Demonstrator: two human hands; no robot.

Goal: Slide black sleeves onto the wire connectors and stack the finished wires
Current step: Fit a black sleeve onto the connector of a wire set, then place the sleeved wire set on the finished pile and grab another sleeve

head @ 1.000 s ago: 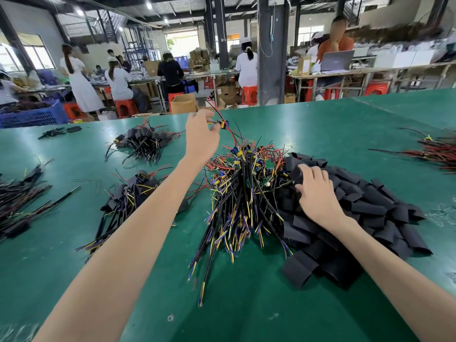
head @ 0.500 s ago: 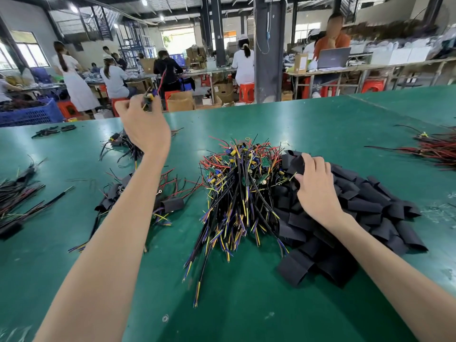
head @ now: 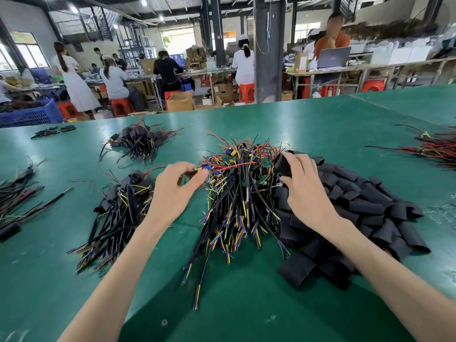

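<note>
Past the far left edge of the matte green counter (head: 246,304), a blue plastic lattice crate (head: 29,114) holds a dark tangle of wire. Further right on the floor sits an open brown cardboard box (head: 180,101), and I cannot see inside it.

On the counter, thin dark wire bundles (head: 17,198) lie at the left edge. Next come two piles of black-sleeved wires: a far pile (head: 140,141), and a near stack of sleeved wires (head: 116,218) fanned toward me with bare yellow and blue tips.

My left hand (head: 172,191) hangs just right of that stack. Its thumb and forefinger pinch a small blue and yellow connector (head: 202,168) at the edge of the central heap of thin black, red, yellow and blue wires (head: 237,193). That bristly heap lies between my two hands, and small green boards show near its top.

My right hand (head: 306,191) curls around one soft, flattened black tube sleeve (head: 283,164), raised at the heap's right side. Under and beyond that wrist spreads the mound of matte black sleeves (head: 370,206), touching the wire heap. Well apart at the far right lies a loose bundle of red and black wires (head: 436,149).
</note>
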